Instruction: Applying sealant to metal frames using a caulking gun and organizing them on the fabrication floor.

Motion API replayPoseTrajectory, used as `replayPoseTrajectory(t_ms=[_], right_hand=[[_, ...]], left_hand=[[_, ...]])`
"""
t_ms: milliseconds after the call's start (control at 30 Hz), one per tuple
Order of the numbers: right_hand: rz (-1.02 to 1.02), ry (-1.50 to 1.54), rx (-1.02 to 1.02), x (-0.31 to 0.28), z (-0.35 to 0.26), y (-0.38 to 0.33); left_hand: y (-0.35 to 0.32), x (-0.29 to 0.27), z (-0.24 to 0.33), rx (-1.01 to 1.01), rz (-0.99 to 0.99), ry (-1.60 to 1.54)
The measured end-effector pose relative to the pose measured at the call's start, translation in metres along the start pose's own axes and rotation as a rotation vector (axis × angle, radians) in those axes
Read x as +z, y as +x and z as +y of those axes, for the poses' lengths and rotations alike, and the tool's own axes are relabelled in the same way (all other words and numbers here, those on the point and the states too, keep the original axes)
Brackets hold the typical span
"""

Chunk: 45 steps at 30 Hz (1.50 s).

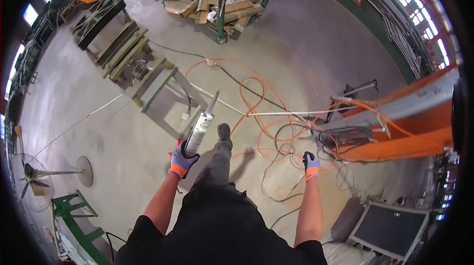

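Observation:
My left hand (183,160), in a blue and orange glove with dark fingers, is wrapped round the base of a sealant cartridge (199,132). The cartridge is silvery white with printing, and its long grey nozzle (213,102) points up and away from me. Small red parts show beside this hand, and a thin dark hooked end sticks out below the wrist. Whether the cartridge sits in a caulking gun is hidden by my grip. My right hand (310,164), gloved alike, hangs out to the right with fingers curled closed, and nothing shows in it.
Orange hoses (261,87) and dark cables loop over the floor ahead and right. A metal frame stand (148,82) is at left, an orange beam (414,136) at right. Farther off is a cart of cardboard scrap (212,6). A fan (37,173) stands left, a dark-panelled box (390,228) lower right.

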State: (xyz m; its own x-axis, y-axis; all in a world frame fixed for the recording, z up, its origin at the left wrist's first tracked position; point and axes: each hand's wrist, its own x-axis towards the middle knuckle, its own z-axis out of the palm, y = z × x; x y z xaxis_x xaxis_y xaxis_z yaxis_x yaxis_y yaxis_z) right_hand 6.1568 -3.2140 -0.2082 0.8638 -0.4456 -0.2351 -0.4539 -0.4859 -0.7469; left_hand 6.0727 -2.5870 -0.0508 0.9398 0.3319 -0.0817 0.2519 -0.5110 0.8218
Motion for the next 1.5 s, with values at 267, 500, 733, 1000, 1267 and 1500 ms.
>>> replayPoseTrajectory(t_ms=[267,500,733,1000,1267,1500], right_hand=[[-0.405,-0.042,0.211,0.119,-0.012,0.009],[-0.44,-0.336,-0.039,0.12,-0.09,0.023],[-0.467,0.204,0.806,0.148,-0.167,0.184],[-0.724,0.057,0.819,0.203,-0.219,0.47],[-0.528,0.112,0.178,0.336,-0.493,0.751],[-0.665,-0.026,-0.195,0.448,-0.648,0.813]], left_hand=[[0.239,0.051,0.017,-0.134,0.042,-0.068],[0.402,0.06,0.08,-0.139,0.062,-0.221],[0.512,0.078,0.095,-0.254,0.177,-0.031],[0.6,0.114,0.088,-0.661,0.256,0.285],[0.67,0.19,0.062,-1.119,0.318,-0.133],[0.727,0.22,0.052,-1.26,0.235,-0.042]])
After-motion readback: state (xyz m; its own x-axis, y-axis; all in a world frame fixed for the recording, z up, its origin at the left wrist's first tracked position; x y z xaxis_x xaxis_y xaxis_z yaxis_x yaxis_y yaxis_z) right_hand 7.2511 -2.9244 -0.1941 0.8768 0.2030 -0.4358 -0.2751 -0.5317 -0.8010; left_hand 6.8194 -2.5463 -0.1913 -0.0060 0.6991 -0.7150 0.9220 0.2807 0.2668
